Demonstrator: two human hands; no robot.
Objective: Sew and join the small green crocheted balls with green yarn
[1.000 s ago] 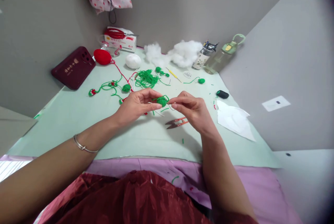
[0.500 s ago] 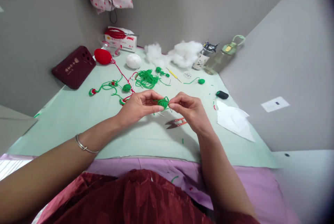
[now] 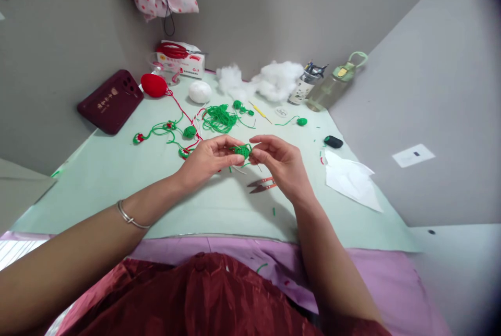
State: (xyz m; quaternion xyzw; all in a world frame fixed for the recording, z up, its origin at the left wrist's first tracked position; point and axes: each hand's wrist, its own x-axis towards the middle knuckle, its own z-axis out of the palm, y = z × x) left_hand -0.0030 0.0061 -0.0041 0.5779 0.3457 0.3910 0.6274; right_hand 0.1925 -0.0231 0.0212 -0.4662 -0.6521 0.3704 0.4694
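A small green crocheted piece [image 3: 243,151] is pinched between the thumb and fingers of my left hand [image 3: 209,161]. My right hand [image 3: 281,161] is closed at the piece's right edge, thumb against forefinger; what the fingertips hold is too small to make out. A thin dark line, perhaps a needle or thread end, shows just under them. Orange-handled thread snips [image 3: 261,185] lie on the table below, their handles partly covered by my right hand. Behind my hands lies a loose heap of green yarn [image 3: 219,119].
Red yarn [image 3: 154,85], white yarn [image 3: 200,92] and white stuffing [image 3: 277,81] stand at the back. A yellow crochet hook [image 3: 260,111] lies before them. A dark red phone-shaped case [image 3: 111,101] is left; a bottle [image 3: 329,85] and white paper [image 3: 350,179] are right.
The green piece has tipped and moved slightly left in my left hand. My right fingertips have shifted a little left with it, and the forefinger is raised more.
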